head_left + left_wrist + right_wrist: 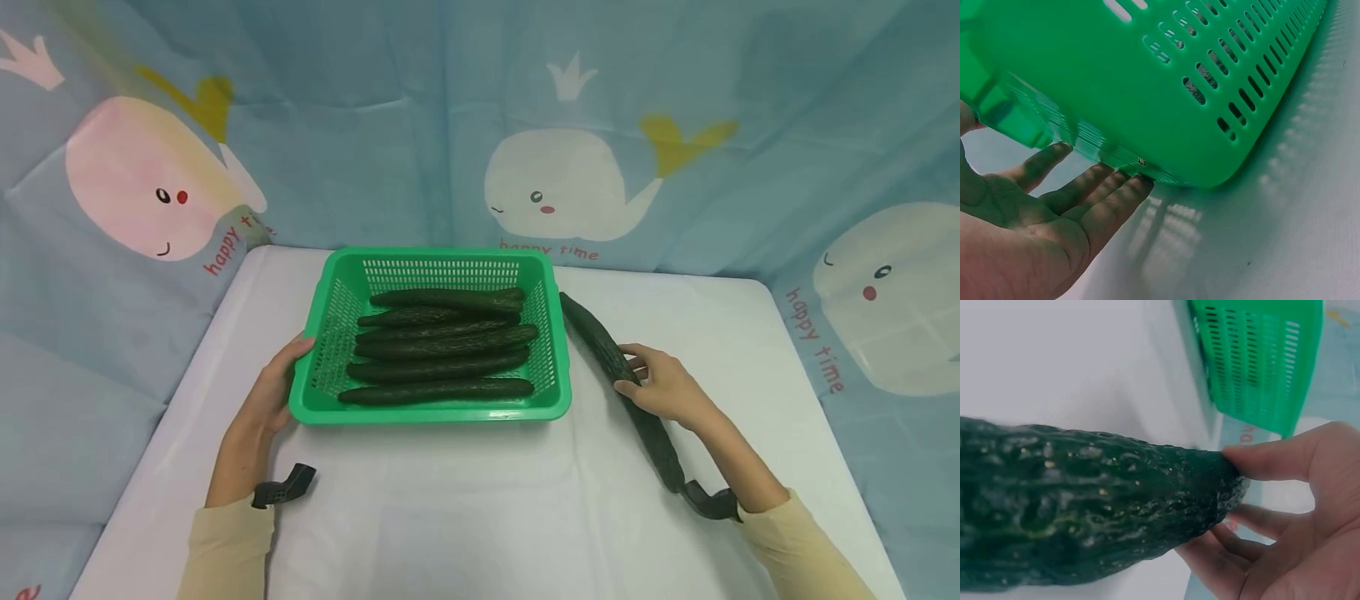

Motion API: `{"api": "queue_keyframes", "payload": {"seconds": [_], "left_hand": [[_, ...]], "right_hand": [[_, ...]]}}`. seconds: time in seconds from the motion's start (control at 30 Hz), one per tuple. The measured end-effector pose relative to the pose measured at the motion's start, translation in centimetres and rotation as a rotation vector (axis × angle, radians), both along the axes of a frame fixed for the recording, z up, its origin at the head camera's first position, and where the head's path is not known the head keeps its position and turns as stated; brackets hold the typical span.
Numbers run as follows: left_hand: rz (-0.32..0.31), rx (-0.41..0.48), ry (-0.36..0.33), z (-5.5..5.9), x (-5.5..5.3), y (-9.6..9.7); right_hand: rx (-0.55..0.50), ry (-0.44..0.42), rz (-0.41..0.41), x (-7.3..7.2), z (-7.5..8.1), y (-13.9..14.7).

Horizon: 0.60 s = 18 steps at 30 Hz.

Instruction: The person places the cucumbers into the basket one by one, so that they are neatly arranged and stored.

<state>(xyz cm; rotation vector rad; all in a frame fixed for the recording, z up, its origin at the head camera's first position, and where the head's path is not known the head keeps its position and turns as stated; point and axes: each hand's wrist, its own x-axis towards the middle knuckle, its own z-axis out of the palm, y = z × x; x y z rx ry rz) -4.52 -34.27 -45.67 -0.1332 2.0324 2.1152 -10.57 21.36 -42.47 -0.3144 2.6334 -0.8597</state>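
Note:
A green plastic basket (431,416) stands left of centre in the head view, with several dark green cucumbers (442,368) lying crosswise inside. At its left side my left hand (272,392) holds the basket, thumb at the rim. In the left wrist view the fingers (1116,209) touch the outer wall from below the rim. Right of the basket, my right hand (666,385) pinches a long cucumber (600,339) near its middle, between thumb and fingers. That cucumber slants from the basket's right side toward the right wrist. Its bumpy skin fills much of the right wrist view.
A white cloth (465,508) covers the table under the basket and hands. Blue curtains (360,167) with printed whales hang behind and at both sides. A black wrist camera mount (285,486) sits on the left wrist and another (708,502) on the right.

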Motion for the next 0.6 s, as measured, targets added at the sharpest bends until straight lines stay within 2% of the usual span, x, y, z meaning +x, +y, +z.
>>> {"api": "queue_keyframes", "payload": {"seconds": [0.37, 0.6], "left_hand": [[0.015, 0.012, -0.005, 0.0, -0.1, 0.3], [0.018, 0.027, -0.030, 0.2, 0.0, 0.2]], "right_hand": [[-0.030, 0.103, -0.026, 0.5, 2.1, 0.0], [-0.035, 0.158, -0.013, 0.1, 3.8, -0.4]]}}
